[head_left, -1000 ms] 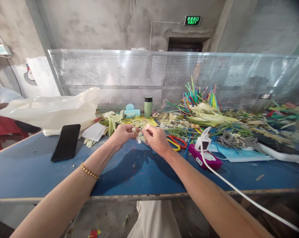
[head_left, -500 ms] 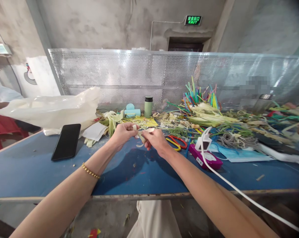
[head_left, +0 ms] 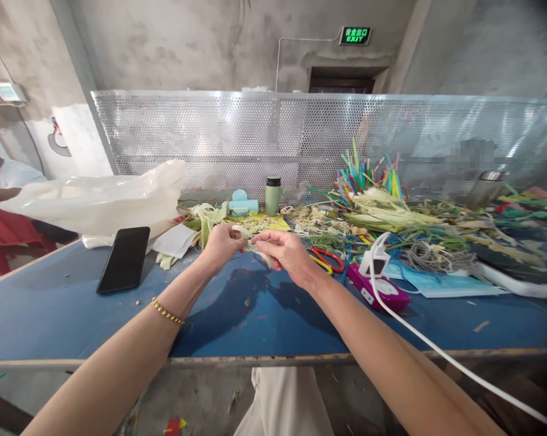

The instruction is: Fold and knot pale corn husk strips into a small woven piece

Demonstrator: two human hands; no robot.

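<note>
A pale, curled strip (head_left: 242,231), like a piece of corn husk, is held between my hands above the blue table (head_left: 259,333). My left hand (head_left: 222,247) pinches it between thumb and fingers. Close beside, my right hand (head_left: 286,254) is closed, its thumb and forefinger pinching the strip's other part; a pale end hangs below these fingers. The fingertips nearly meet, so the middle of the strip is partly hidden. Right of my right hand lie red- and yellow-handled scissors (head_left: 327,260). Behind my left hand are pale green husks (head_left: 209,219).
A black phone (head_left: 123,260) and a large plastic bag (head_left: 96,203) lie left. A green bottle (head_left: 272,195) stands behind my hands. At right are a purple power box (head_left: 377,287) with a white cable, a blue mask (head_left: 455,283), corn husks (head_left: 386,212) and coloured stems (head_left: 364,175).
My right hand has turned, its fingers now more stretched across towards the left. The strip has shifted: its loop shows above my left fingertips, where a flap stuck up by my right thumb before.
</note>
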